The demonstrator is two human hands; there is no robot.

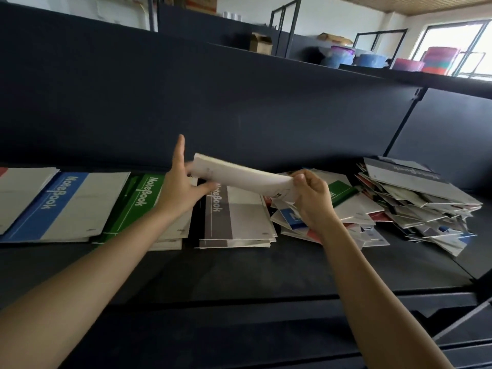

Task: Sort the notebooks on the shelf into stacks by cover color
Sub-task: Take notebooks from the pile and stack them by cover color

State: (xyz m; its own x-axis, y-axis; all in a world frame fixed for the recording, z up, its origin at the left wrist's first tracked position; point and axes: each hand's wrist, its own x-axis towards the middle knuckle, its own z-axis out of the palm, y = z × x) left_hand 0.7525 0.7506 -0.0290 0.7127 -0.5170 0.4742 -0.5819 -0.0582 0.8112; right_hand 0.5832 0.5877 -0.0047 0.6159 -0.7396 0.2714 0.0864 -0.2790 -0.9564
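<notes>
Two hands, left hand [183,187] and right hand [311,198], share one notebook [239,177]. Left of the grip lie three sorted stacks: one blue stack [66,206], one green stack [138,209] and one grey stack [237,222]. Below and right of the grip sit two loose piles, the near heap [348,209] and the far heap [415,203]. High above, at least four coloured tubs [371,59].
</notes>
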